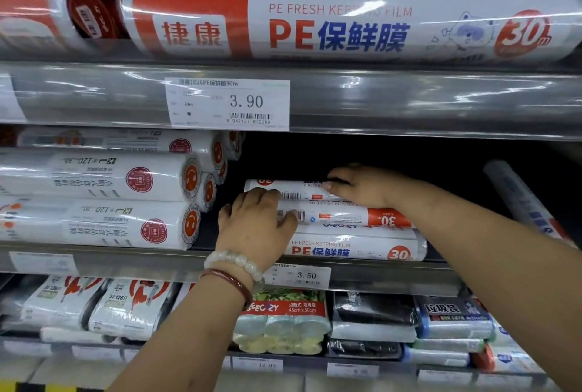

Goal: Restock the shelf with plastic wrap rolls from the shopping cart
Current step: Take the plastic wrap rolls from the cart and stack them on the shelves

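Observation:
A small stack of white and red plastic wrap rolls (352,218) lies lengthwise on the middle shelf (378,269), in a dark gap. My left hand (255,228) presses against the left ends of the stacked rolls, fingers curled over the middle one. My right hand (365,185) lies palm down on the top roll (302,191), fingers spread along it. The lowest roll (356,248) rests at the shelf's front edge. The shopping cart is out of view.
Larger white rolls (104,202) fill the shelf to the left. Another roll (522,199) leans at the right. More plastic wrap rolls (330,26) line the shelf above, over a 3.90 price tag (228,103). Garbage bag packs (283,322) fill the shelf below.

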